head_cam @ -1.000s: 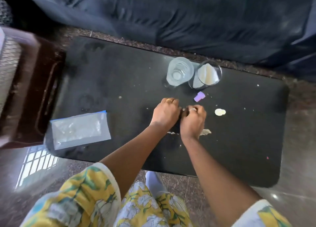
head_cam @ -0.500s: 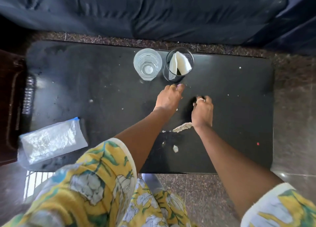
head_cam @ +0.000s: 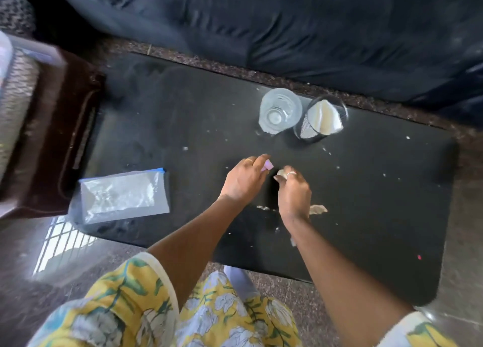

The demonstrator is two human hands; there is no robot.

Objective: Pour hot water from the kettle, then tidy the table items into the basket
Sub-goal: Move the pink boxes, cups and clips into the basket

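My left hand pinches a small purple piece at its fingertips over the middle of the black table. My right hand is close beside it, fingers curled around a small pale round piece. Beyond the hands stand a clear glass with water and a black mesh basket holding a folded white paper. The basket is an arm's reach past my fingertips. No kettle is in view.
A clear zip bag with a blue edge lies at the table's near left corner. A pale torn scrap and crumbs lie by my right wrist. A dark brown stool stands left; a dark sofa runs behind.
The purple piece that lay on the table a second ago is now in my left fingers. The pale round piece has gone from the table into my right hand. The camera swung left.
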